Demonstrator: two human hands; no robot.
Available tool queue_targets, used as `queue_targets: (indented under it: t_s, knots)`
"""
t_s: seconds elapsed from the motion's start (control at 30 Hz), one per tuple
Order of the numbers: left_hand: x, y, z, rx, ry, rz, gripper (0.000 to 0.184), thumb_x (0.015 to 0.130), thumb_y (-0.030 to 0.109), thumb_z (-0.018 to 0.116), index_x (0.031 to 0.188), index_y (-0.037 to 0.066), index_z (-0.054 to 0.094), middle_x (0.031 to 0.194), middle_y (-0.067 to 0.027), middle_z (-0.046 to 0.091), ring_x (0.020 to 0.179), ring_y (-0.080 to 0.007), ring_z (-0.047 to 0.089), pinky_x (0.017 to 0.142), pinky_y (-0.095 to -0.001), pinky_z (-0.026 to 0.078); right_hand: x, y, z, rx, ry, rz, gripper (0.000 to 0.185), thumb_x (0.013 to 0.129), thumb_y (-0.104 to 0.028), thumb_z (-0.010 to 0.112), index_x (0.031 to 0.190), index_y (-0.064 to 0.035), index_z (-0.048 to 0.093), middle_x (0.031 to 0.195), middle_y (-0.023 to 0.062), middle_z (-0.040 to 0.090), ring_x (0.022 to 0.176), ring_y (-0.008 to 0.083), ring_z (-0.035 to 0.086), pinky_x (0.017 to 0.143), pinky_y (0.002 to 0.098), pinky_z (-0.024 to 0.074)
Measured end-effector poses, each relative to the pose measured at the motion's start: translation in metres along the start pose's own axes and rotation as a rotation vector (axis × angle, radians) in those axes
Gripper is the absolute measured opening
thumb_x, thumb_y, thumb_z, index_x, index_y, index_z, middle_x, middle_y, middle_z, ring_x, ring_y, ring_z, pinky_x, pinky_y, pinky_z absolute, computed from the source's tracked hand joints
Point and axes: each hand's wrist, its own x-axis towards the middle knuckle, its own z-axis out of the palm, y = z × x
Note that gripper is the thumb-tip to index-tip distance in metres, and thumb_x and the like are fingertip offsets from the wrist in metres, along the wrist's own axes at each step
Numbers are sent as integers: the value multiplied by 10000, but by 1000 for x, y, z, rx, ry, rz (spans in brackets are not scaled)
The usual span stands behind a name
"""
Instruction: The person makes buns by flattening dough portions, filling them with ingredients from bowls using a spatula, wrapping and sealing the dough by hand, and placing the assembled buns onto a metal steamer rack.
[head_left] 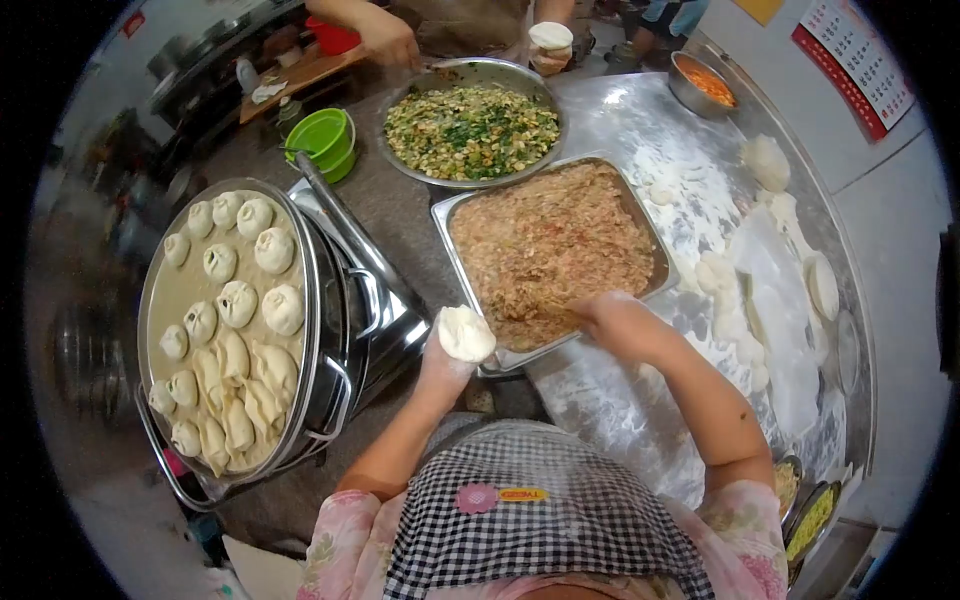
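In my left hand [441, 372], a round white dough wrapper [466, 334] rests cupped in the palm and fingers. My right hand [622, 326] is over the near right part of a rectangular metal tray [441, 222]. Its fingers are pinched together at the surface of the pinkish minced meat filling [545, 250]. Whatever the right fingers grip is too small and hidden to name. Behind the tray stands a round metal bowl [552, 160] of chopped green and yellow filling.
Filled buns [283, 310] and folded dumplings [268, 405] sit on a round steamer [315, 330] at left. A green tub [325, 135] stands behind it. Opposite, a person's hands [390, 42] work, one holding dough [551, 36]. Dough rounds [820, 285] and flour lie right, near a carrot-coloured bowlful [708, 80].
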Motion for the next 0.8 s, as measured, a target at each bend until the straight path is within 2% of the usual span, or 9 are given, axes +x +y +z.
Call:
queue_targets:
  t_s: [0.2,0.27,0.3,0.4,0.47,0.57,0.67,0.73,0.8]
  knots:
    - [-1,5,4,91,82,-12,318,697,65,714,960,53,534,917,-42,588,856,-135,571,770,-262,460,11,9,-5,476,-226,114,271,860,-76,477,1092,27,573,670,87,590,519,126,522,478,266,428]
    - [5,-1,4,120,65,103,281,729,43,667,964,52,515,883,-39,568,783,-128,566,702,-261,474,9,16,5,652,-232,168,267,878,-80,455,1091,28,574,662,61,581,489,86,485,428,229,399]
    - [7,-3,4,133,55,162,263,744,32,644,967,52,505,867,-37,557,746,-124,563,668,-261,481,6,18,7,708,-215,201,267,879,-75,451,1092,29,573,663,63,582,483,85,484,419,223,393]
    - [15,16,13,203,38,220,296,733,28,658,980,50,496,880,-28,555,817,-125,560,746,-260,467,-4,5,-4,834,-150,245,269,882,-67,443,1101,22,570,667,62,584,473,83,482,407,212,384]
    - [22,25,26,55,39,169,321,733,35,669,1008,41,501,902,-24,561,848,-124,555,779,-262,455,-10,-1,-13,858,-90,196,273,884,-70,443,1114,6,567,673,51,585,478,80,484,420,213,385]
    - [33,48,47,-50,-43,139,378,731,47,688,1062,29,505,960,-27,575,887,-124,555,801,-270,451,-21,-17,-29,642,74,5,298,846,-33,471,1123,-40,578,687,74,597,503,120,503,461,256,409]
    - [31,89,63,-68,-104,79,464,717,52,715,1128,24,501,1056,-46,587,949,-136,558,828,-277,448,-29,-24,-14,166,548,-190,397,795,-27,518,1184,-98,542,764,130,589,606,240,556,525,350,450]
    - [29,108,66,-69,-142,-12,470,702,36,724,1119,31,507,1053,-50,591,960,-141,561,838,-275,446,-37,-34,-15,-18,556,-177,455,751,-19,541,1193,-127,538,775,134,558,669,288,557,561,385,453]
    - [33,98,62,-48,-157,108,509,682,4,730,1130,33,491,1052,-48,583,965,-145,559,848,-279,449,-43,-40,-22,-132,535,-188,491,728,-19,549,1202,-149,532,770,127,528,691,309,554,579,402,454]
